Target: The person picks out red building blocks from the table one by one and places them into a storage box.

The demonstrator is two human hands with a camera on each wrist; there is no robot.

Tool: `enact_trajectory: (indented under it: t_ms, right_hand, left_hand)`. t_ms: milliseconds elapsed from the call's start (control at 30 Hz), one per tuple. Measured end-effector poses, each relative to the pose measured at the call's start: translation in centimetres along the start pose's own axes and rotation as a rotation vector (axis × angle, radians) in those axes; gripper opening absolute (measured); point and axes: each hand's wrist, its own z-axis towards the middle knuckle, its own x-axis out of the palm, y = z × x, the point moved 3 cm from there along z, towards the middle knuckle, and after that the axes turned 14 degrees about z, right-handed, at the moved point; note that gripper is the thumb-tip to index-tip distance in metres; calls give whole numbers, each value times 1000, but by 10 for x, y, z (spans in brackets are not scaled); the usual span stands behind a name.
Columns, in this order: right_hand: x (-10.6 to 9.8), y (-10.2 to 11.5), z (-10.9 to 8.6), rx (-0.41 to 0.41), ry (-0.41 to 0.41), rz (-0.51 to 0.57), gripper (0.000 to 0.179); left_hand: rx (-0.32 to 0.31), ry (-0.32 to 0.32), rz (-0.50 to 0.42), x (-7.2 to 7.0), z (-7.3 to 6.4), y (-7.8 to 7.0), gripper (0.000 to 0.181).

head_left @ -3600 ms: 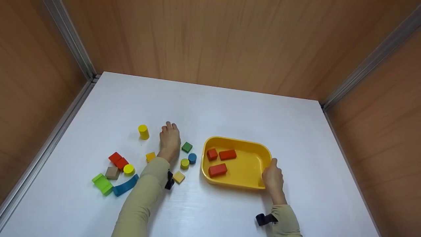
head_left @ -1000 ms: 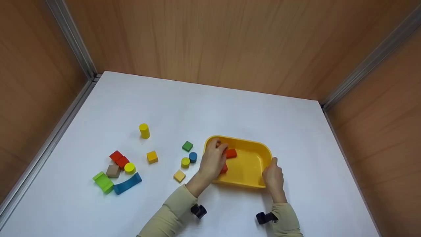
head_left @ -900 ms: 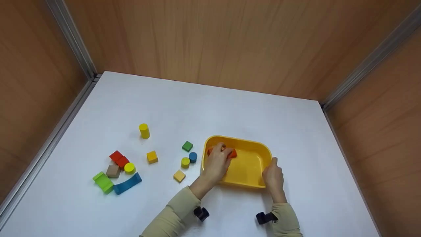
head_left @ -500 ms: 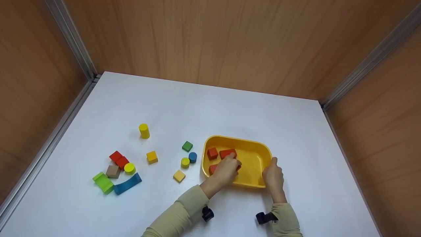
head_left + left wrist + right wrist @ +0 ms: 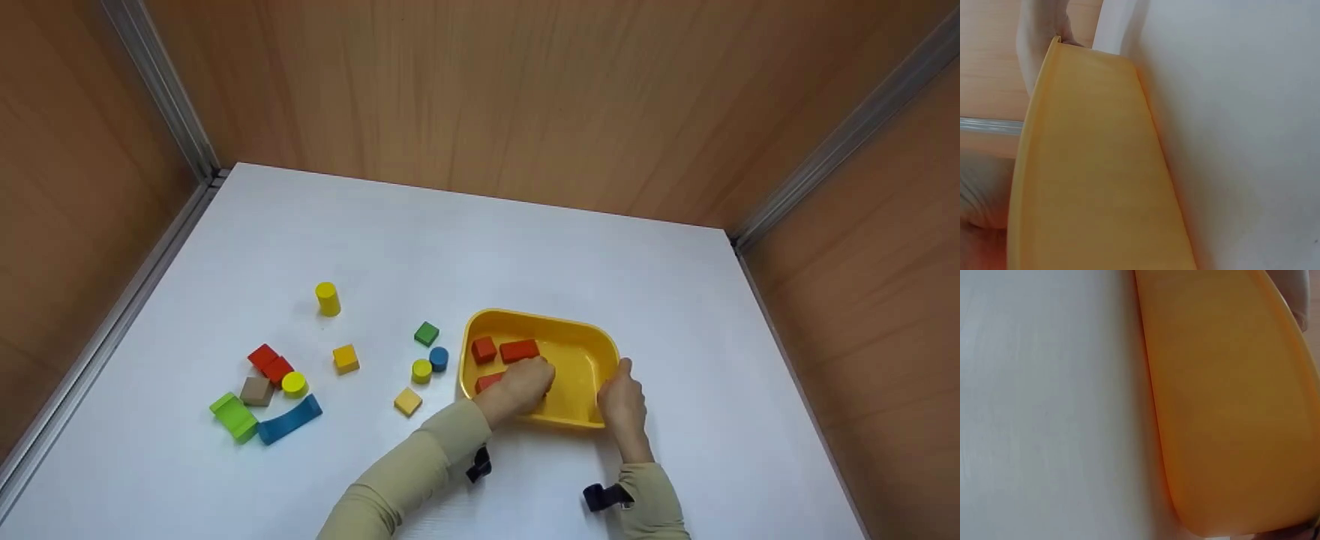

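My left hand [image 5: 523, 384] is down inside the yellow tray [image 5: 577, 337], its fingers curled toward the tray floor. The red block seen in these fingers half a second ago is now hidden behind the hand. Two red blocks lie along the back left of the tray, a small red block [image 5: 484, 350] and a longer red block [image 5: 520, 350]. Partly covered by my left wrist is another red block [image 5: 487, 382]. At the tray's right end, my right hand [image 5: 625, 405] grips the rim. The left wrist view shows the tray's outer wall [image 5: 1100, 157] close up.
Left of the tray lie a green cube [image 5: 427, 334], a blue cylinder [image 5: 439, 359], a yellow cylinder [image 5: 421, 371] and a pale wooden block [image 5: 408, 402]. Farther left are a blue arch [image 5: 289, 420], a light green block [image 5: 234, 417], two red blocks [image 5: 270, 361] and an upright yellow cylinder [image 5: 328, 298].
My left hand came from the loose blocks into the tray with a red block, then moved right and lower over the tray floor. The right hand stayed on the rim.
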Motion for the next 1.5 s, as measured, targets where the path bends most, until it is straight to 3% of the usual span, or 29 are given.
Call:
enact_trajectory:
  t_ms: [167,533,833,1067,1233,1500]
  right_hand:
    - [0,0,0,2,-1,1,29]
    - [-1,-1,1,1,-7,-5,32]
    - [0,-1,2,-2,-8,-3,30]
    - [-1,-1,2,-12,-30,-18,26]
    - [-1,-2,2,5,-16,-9,28]
    - [1,-2,2,6,-20,-15,28]
  left_hand:
    - [46,71,61,4,6,-2,9]
    - [79,67,83,4,6,-3,6]
    - [60,83,101,0,1,-3,7]
    - [27,14,55,-17,-7,-3,11]
    - [-17,-51,20,-26,-14,0,24]
    - [-117,-101,-90,-37,-29,15,29]
